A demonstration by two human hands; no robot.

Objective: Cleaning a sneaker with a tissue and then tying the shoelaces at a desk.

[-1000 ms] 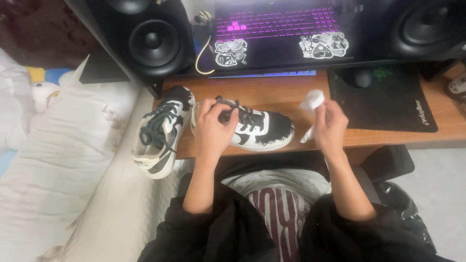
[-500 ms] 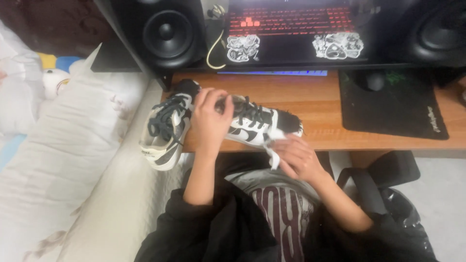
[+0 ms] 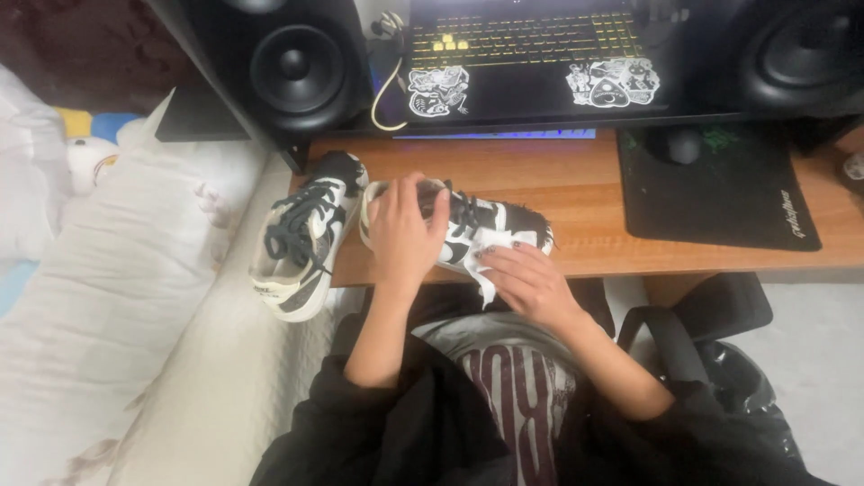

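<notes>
While left hand clamps sneaker — right hand presses white wipe on it.

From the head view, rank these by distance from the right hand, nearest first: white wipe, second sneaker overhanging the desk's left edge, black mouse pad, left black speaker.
1. White wipe, under the right hand.
2. Second sneaker, to the left.
3. Black mouse pad, to the right; close to the sneaker's distance.
4. Left black speaker, back left.

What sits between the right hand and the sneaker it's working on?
In the head view, a white wipe lies between the right hand and the side of the black-and-white sneaker, pressed against it.
</notes>
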